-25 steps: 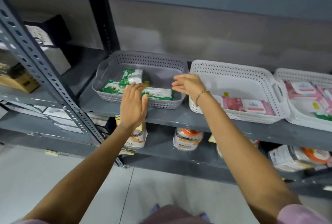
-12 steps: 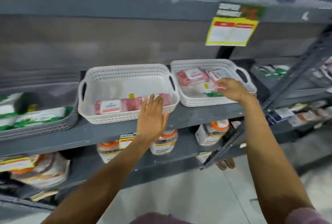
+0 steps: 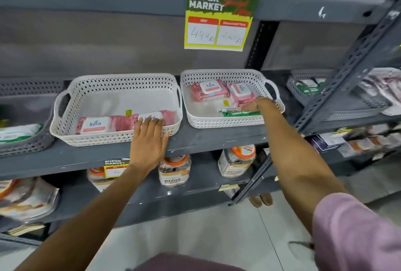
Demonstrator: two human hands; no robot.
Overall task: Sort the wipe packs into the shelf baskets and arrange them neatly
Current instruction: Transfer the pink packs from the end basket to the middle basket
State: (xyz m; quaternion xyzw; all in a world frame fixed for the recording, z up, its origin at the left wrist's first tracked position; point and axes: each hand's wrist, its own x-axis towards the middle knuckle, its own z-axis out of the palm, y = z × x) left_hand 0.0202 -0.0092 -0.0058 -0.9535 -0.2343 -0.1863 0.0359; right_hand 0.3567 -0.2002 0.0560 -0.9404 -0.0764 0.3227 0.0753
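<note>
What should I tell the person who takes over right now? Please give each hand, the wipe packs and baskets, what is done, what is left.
Left hand: open, flat on the front rim of the middle white basket, holding nothing.
Right hand: inside the right white basket, fingers at the green wipe pack; whether the grip is closed, I cannot tell.
Done: two pink packs lie in a row at the front of the middle basket.
Left: the green pack sits among pink packs in the right basket; probably move it to the grey basket with the green packs, then straighten.

Grey metal shelving (image 3: pixel 152 160) stands on a pale tiled floor (image 3: pixel 217 238).
</note>
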